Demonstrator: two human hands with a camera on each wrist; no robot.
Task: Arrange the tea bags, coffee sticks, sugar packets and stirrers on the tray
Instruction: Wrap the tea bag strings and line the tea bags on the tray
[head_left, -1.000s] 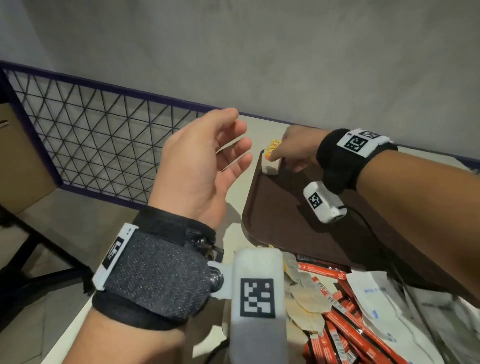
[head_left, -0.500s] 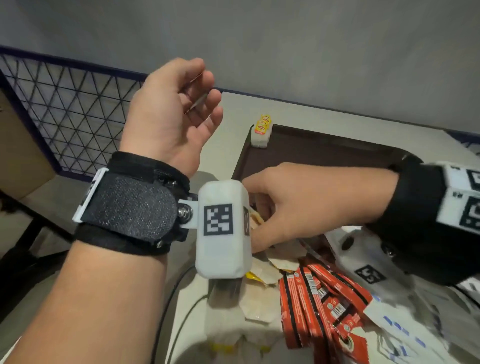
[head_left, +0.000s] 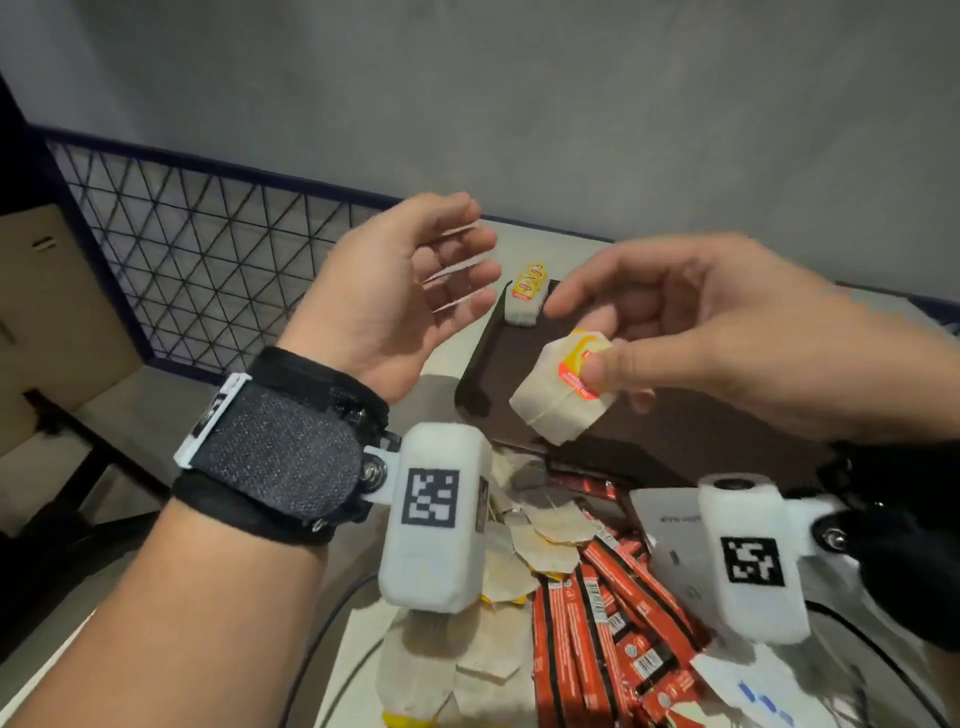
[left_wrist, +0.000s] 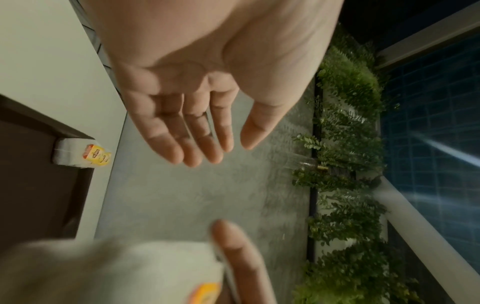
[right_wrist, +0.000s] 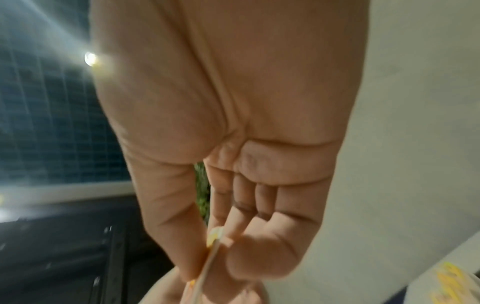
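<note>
The pale desk (head_left: 441, 364) is carrying everything, and a dark brown tray (head_left: 675, 436) is lying on it toward the far side. At the desk's near edge a loose pile is spreading out: red coffee sticks (head_left: 597, 623) lying side by side in the middle, crumpled tea bags (head_left: 540, 540) heaped to their left, and white sugar packets (head_left: 748, 686) with blue print showing to their right. A small stack of tea bags with yellow tags (head_left: 524, 299) is sitting in the tray's far-left corner, the tags hanging over the rim.

Above the tray's left part, the right hand (head_left: 727, 332) is holding up a tea bag (head_left: 561, 389), thumb and fingers pinching it at its yellow-and-red tag, the bag hanging clear of the tray. The left hand (head_left: 395, 291) is hovering over the desk's left edge just beside the tray, palm turned toward the other hand, fingers straight and slightly spread, holding nothing. The two hands are staying apart.
</note>
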